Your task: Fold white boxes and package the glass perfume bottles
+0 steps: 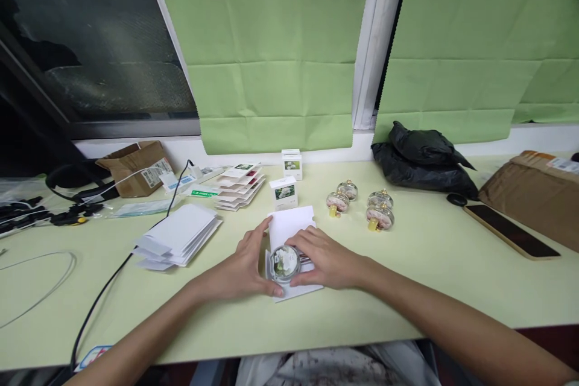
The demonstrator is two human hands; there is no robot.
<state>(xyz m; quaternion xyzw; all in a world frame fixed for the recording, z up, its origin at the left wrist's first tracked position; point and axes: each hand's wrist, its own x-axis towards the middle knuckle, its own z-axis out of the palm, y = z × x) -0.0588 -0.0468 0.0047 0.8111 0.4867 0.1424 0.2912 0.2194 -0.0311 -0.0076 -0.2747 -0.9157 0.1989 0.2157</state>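
A white cardboard box (292,224), partly unfolded, lies in front of me near the table's middle. My left hand (246,265) spans its left side, forefinger at the upper edge and thumb near the lower corner. My right hand (323,259) grips a small round clear container (284,262) with a white-flower label, thumb and forefinger on its right rim. The container rests over the box's lower left part. Something with thin stacked edges beneath the right fingers is mostly hidden.
Two upright white boxes (284,192) stand behind. Ornate glass jars (380,216) are to the right, with a phone (511,230), black bag (423,163) and brown parcel (538,196). Leftward lie flat white boxes (178,232), a printed stack (239,187), a black cable (108,283) and an open carton (136,172).
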